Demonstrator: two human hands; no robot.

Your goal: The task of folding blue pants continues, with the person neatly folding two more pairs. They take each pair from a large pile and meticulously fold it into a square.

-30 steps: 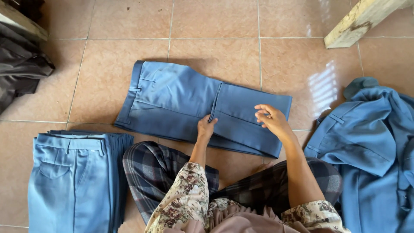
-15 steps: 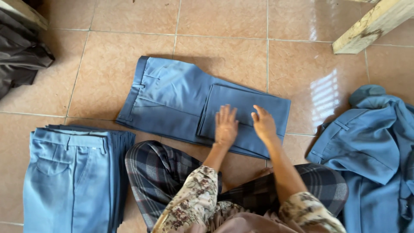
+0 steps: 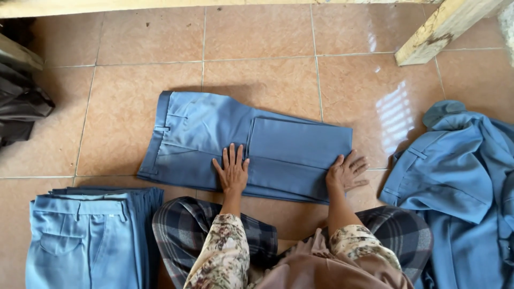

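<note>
My left hand (image 3: 232, 170) lies flat with its fingers spread, palm down on the folded blue trousers (image 3: 214, 139), right at the edge where the doubled-over leg section begins. My right hand (image 3: 347, 172) is also open and splayed, pressing the lower right corner of that same fold, with its fingertips partly over the cloth edge and the tile. Neither hand pinches anything; both simply rest on the fabric.

The trousers lie on the tiled floor (image 3: 257, 43) directly in front of my knees, waistband to the left, the legs folded back over themselves into 1 neat rectangle on the right.

Below my arms I see floral sleeves (image 3: 225, 251) and a dark plaid cloth (image 3: 182, 230) across my lap. To my lower left sits a stack of folded blue trousers (image 3: 80, 241), just beside my knee. To my right is a loose heap of blue garments (image 3: 460, 187), unfolded. A dark bundle of clothing (image 3: 21, 107) lies at the far left, and a wooden beam (image 3: 444, 29) crosses the upper right corner.
</note>
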